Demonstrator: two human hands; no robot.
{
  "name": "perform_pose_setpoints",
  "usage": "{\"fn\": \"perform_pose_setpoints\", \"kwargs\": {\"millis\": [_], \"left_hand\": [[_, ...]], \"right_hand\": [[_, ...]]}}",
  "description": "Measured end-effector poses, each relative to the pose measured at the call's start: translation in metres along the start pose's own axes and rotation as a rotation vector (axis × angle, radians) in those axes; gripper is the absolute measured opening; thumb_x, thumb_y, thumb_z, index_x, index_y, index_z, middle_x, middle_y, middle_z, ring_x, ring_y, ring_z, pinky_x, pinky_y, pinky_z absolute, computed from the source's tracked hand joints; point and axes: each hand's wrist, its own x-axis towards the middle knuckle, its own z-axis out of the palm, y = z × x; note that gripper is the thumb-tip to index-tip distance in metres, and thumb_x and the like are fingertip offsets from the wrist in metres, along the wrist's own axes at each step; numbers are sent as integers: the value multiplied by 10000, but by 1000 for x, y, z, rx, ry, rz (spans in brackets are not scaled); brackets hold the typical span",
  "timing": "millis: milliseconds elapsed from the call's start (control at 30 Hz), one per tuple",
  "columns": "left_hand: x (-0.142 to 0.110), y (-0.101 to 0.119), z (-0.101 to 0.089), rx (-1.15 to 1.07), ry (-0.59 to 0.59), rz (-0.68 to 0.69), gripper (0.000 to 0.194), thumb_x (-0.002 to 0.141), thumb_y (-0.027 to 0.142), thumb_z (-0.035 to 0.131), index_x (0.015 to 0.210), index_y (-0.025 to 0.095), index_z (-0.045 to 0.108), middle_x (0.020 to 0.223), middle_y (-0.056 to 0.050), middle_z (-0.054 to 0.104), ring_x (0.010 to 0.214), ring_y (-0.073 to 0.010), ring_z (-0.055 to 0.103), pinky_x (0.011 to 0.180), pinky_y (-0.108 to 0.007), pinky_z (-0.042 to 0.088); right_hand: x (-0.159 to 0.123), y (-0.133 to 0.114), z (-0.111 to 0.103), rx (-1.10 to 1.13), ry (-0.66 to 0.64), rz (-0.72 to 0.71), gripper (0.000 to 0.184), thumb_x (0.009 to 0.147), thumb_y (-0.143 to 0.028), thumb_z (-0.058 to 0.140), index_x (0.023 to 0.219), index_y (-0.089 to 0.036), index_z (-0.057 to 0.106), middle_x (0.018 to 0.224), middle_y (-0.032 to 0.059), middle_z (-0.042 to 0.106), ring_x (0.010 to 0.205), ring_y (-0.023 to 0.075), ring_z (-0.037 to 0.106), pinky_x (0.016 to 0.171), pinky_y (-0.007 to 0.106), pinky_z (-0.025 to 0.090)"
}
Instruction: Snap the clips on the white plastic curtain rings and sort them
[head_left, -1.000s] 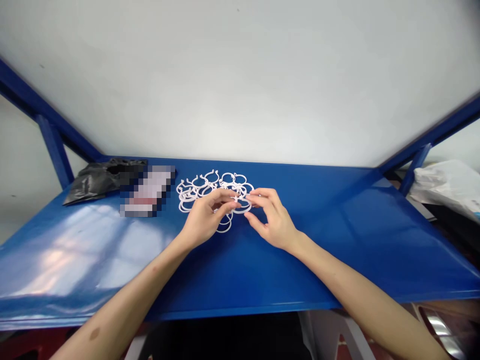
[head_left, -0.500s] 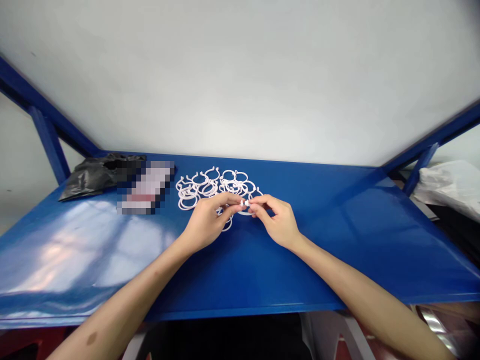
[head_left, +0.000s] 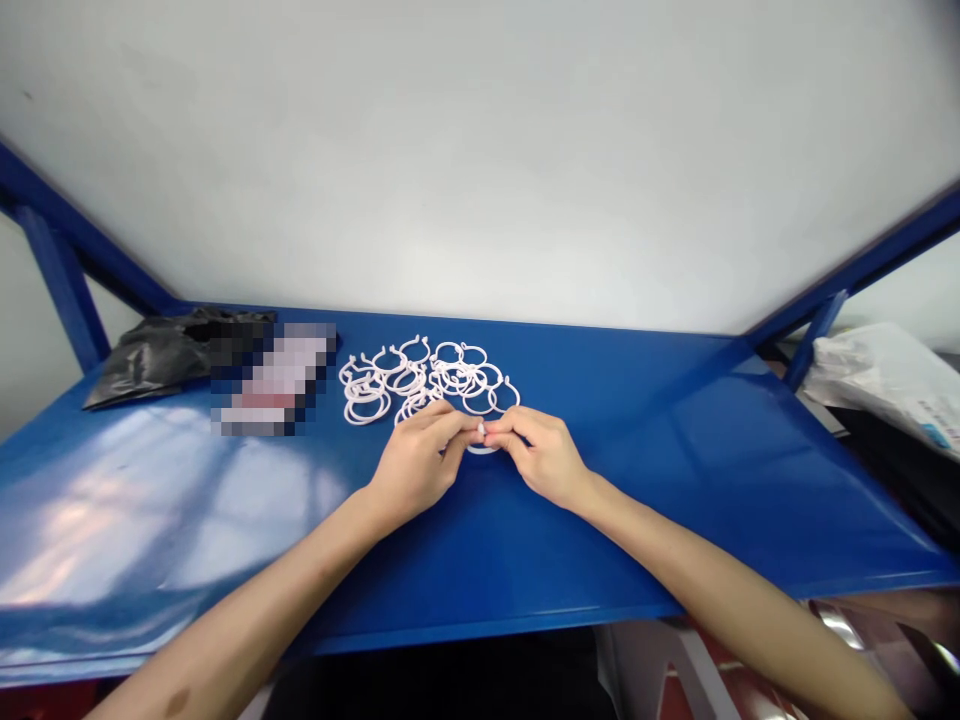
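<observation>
My left hand [head_left: 417, 458] and my right hand [head_left: 537, 453] meet fingertip to fingertip over the blue shelf [head_left: 675, 470]. Both pinch one white plastic ring [head_left: 481, 440] between them, each at one end of it, just above the surface. Just behind my fingers lies a heap of several white open rings [head_left: 420, 380] spread flat on the shelf. Both forearms reach in from the near edge.
A crumpled black plastic bag [head_left: 150, 355] lies at the back left, with a blurred-out flat packet [head_left: 271, 378] beside it. Blue frame struts [head_left: 64, 285] rise at both sides. A white bag [head_left: 885, 385] sits off the shelf to the right. A white wall stands behind.
My hands drew together and came a little nearer to me, away from the heap. My right hand's fingers, spread a second ago, now pinch the ring.
</observation>
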Motion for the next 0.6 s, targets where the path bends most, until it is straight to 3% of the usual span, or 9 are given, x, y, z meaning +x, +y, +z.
{"fn": "perform_pose_setpoints", "kwargs": {"millis": [167,267,400,500,600], "left_hand": [[1,-4,3,41,-26,33,213,987,186,528,938,218,733,791,-13,727,709,-136,660,668,-264,561],[6,-8,1,106,-44,66,199,997,270,552,1027,214,740,841,-36,751,772,-173,655,727,-319,563],[13,-12,-8,191,3,106,188,990,247,559,1055,225,733,800,-30,748,791,-198,623,741,-346,536],[15,-15,-15,211,19,109,179,984,228,557,1028,230,731,764,-19,733,774,-199,598,732,-347,519],[16,-17,-19,225,22,121,172,981,220,557,1009,221,727,754,-18,735,771,-205,586,724,-355,509]], "right_hand": [[4,2,-6,-109,-79,-55,257,1048,-335,509,962,-224,725,858,27,754,785,158,698,764,297,561],[13,7,-22,-257,-115,-36,233,1045,-320,518,1010,-235,731,965,37,751,884,167,703,820,302,551],[20,30,-58,-633,-53,221,228,1030,-293,534,1027,-251,757,1062,56,706,848,190,694,722,316,531],[18,49,-81,-841,-124,460,242,1018,-269,531,1047,-245,770,1012,75,689,757,206,673,626,329,494],[17,57,-86,-917,-109,480,237,1006,-270,542,1090,-226,759,1032,110,682,847,244,668,628,337,495]]}}
